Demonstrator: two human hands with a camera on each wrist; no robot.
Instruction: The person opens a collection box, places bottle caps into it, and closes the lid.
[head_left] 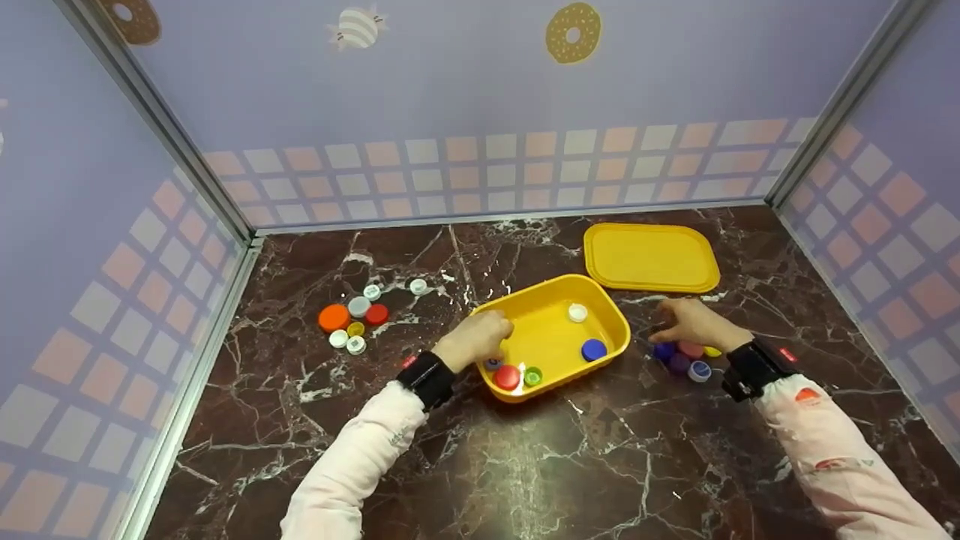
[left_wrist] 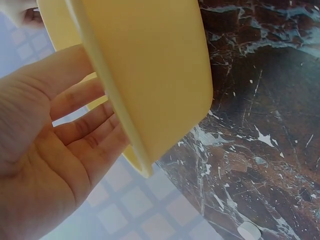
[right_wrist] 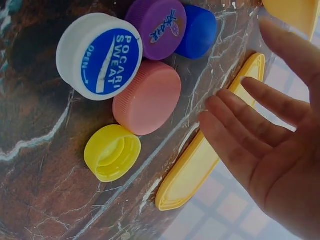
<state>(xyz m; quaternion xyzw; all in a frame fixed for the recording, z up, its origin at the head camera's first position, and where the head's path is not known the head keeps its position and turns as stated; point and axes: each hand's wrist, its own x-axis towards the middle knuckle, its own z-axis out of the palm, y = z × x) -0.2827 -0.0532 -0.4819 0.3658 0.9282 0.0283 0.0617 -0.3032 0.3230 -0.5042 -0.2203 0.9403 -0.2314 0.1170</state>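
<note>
My left hand [head_left: 474, 339] reaches over the left end of a yellow box [head_left: 546, 346]. In the left wrist view, the fingers [left_wrist: 80, 97] of that hand pass behind the box rim, which hides their tips; I cannot tell whether they hold a cap. Inside the box lie red [head_left: 507, 377], green [head_left: 533, 376], blue [head_left: 594, 349] and white [head_left: 577, 313] bottle caps. My right hand [head_left: 694, 322] hovers over a cluster of caps, its fingers extended and holding nothing. That cluster has a white-and-blue cap [right_wrist: 100, 57], a purple cap [right_wrist: 157, 27], a pink cap [right_wrist: 147, 97], a blue cap [right_wrist: 199, 32] and a yellow cap [right_wrist: 112, 152].
A flat yellow lid [head_left: 651, 257] lies behind the box to the right. On the left of the marble-patterned table [head_left: 555, 472] is another group of caps, including an orange cap [head_left: 334, 318] and a red cap [head_left: 376, 314]. Patterned panels [head_left: 465, 90] stand around the back and sides.
</note>
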